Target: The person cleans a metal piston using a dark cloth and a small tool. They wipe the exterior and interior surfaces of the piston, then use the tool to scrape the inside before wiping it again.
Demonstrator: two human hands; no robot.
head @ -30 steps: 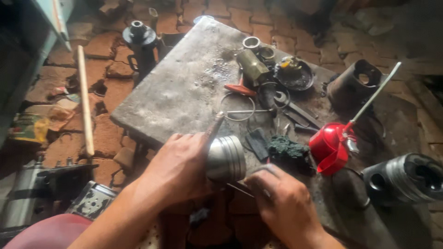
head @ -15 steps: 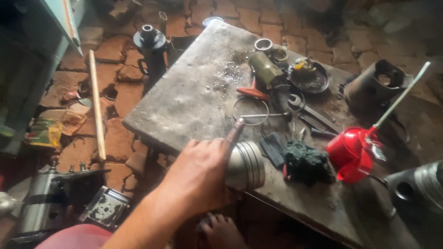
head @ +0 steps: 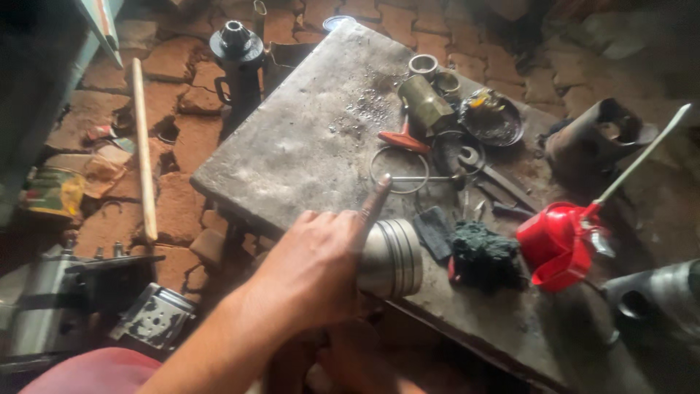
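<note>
The left hand is wrapped around a grooved metal piston, index finger stretched out, over the steel bench. The right hand sits low beneath it; I can't make out its grip.

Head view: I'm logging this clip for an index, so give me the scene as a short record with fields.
Setting: metal slab table over a brick floor
Left hand: grips a grooved metal piston lying on its side at the table edge, index finger extended
Right hand: low below the table edge, mostly hidden, grip unclear
Beside piston: dark green rag, red oil can
Further back: wire ring, brass cylinder, red-handled tool
</note>
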